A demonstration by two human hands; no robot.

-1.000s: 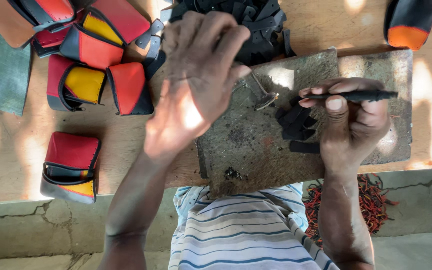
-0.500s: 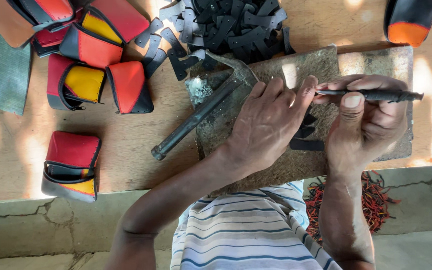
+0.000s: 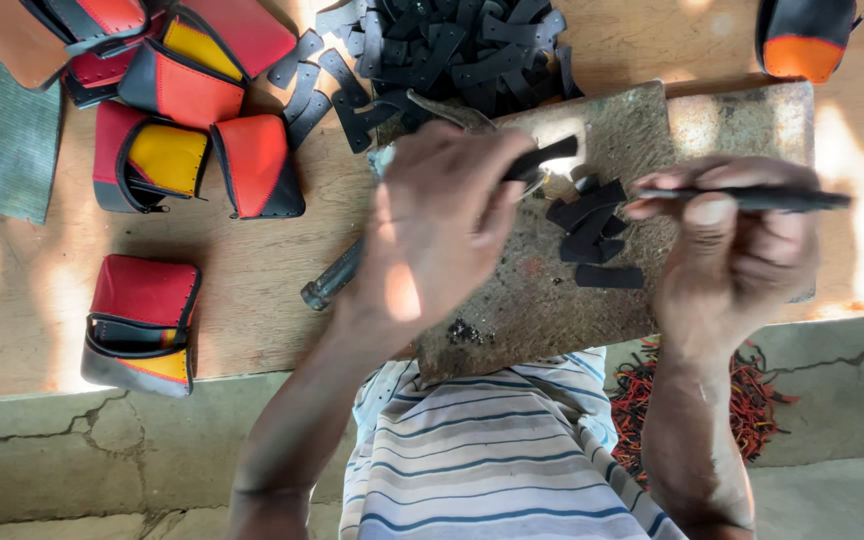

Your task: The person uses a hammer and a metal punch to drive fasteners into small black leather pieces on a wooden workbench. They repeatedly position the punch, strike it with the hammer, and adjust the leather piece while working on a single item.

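A worker's left hand (image 3: 442, 225) closes around a dark, worn metal hammer (image 3: 337, 283), its handle jutting out toward the wooden workbench (image 3: 252, 270) and its head lying on the scarred, grey cutting block (image 3: 552, 290), where a firm surface can take blows. The right hand (image 3: 742, 250) pinches a slim black rod-like punch (image 3: 752, 198) between thumb and fingers, held level just beside a small stack of black leather strap pieces (image 3: 592, 225) resting on the block. A larger heap of black cut straps (image 3: 452, 45) sits at the far edge, within reach, while red, yellow and black stitched pouches (image 3: 182, 110) cluster to the left. The hammer's head is mostly hidden under the left hand, the punch's tip is hard to make out, and a tangle of red and orange scraps (image 3: 752, 400) lies partly behind the right forearm.
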